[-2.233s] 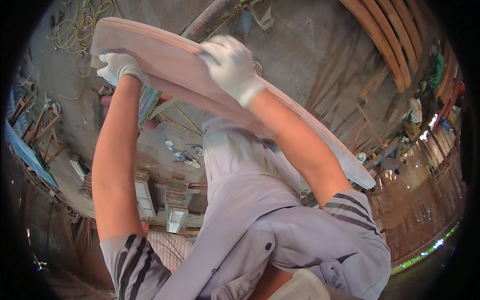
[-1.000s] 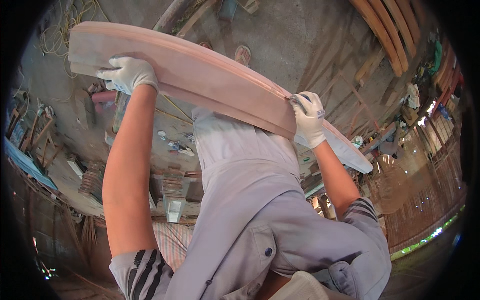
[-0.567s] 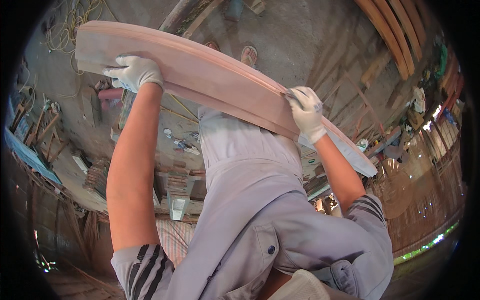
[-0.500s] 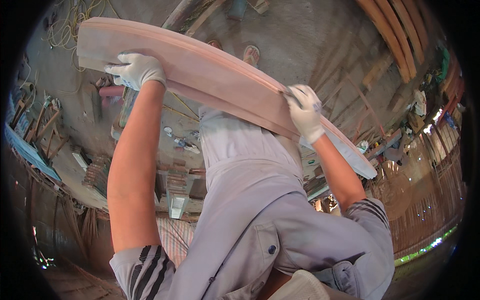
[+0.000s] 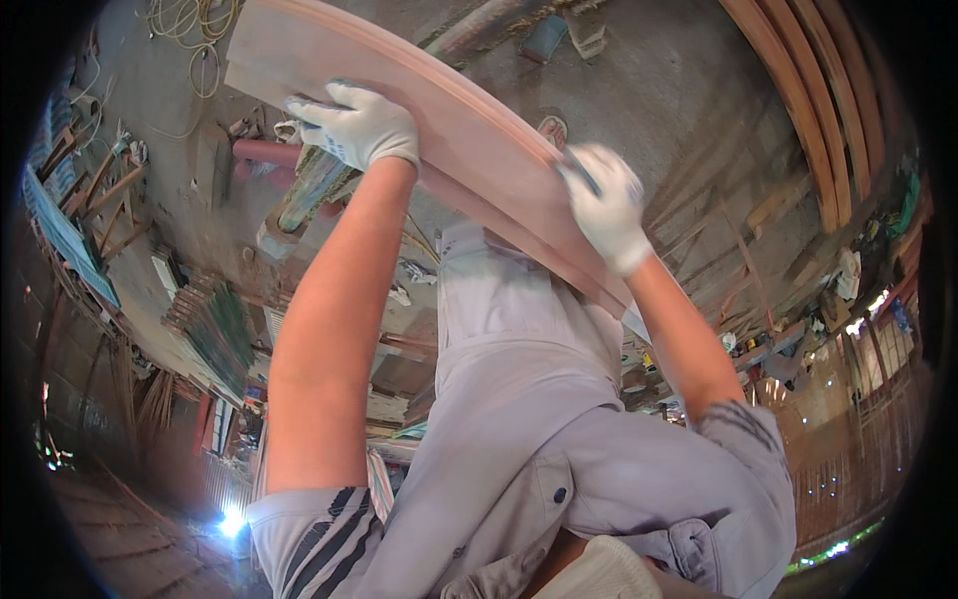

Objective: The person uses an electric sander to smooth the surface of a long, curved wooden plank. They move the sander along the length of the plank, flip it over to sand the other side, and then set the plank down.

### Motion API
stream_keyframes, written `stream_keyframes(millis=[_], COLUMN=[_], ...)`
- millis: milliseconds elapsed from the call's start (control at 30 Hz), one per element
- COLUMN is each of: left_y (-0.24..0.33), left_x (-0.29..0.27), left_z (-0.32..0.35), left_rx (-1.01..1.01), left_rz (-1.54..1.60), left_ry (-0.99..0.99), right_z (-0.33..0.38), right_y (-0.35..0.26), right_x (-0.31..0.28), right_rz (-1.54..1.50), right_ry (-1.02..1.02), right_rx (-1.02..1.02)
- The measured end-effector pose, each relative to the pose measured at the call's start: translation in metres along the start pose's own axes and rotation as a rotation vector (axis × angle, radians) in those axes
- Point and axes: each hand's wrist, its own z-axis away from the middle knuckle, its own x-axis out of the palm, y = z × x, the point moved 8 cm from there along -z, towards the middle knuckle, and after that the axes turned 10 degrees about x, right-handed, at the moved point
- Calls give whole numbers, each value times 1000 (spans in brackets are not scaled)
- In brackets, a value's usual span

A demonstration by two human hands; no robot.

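A long, curved, pinkish wooden board (image 5: 479, 140) slants across in front of me, from upper left down to the right. It has a stepped, moulded edge. My left hand (image 5: 361, 128), in a white glove with blue marks, grips its near edge toward the left, thumb and forefinger apart on the face. At the far edge, right of the middle, my gloved right hand (image 5: 607, 208) is closed on a small dark flat piece (image 5: 581, 172) pressed against the rim. Motion blurs this hand, and the piece's kind cannot be made out.
Several curved timbers (image 5: 798, 110) lie at the upper right. A yellowish hose (image 5: 205, 40) is coiled at the upper left, above a red cylinder (image 5: 267, 153). Stacked wood strips (image 5: 210, 324) lie at the left. A bright light (image 5: 232, 522) glares at the lower left.
In the picture the board and my left hand have shifted right, and the board slants more steeply. My right hand stays at the far edge, now blurred. The glare at the lower left has appeared.
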Motion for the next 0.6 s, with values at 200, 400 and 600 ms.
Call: stream_keyframes(millis=[200, 400, 600], left_y=[13, 12, 7], left_x=[5, -3, 2], left_z=[-3, -2, 0], left_rx=[105, 10, 69], left_rz=[5, 83, 17], left_ry=[9, -29, -112], right_z=[-204, -68, -210], right_y=[-138, -42, -159], right_x=[93, 33, 102], right_rz=[-266, -180, -291], right_ry=[3, -65, 65], right_rx=[-60, 66, -146])
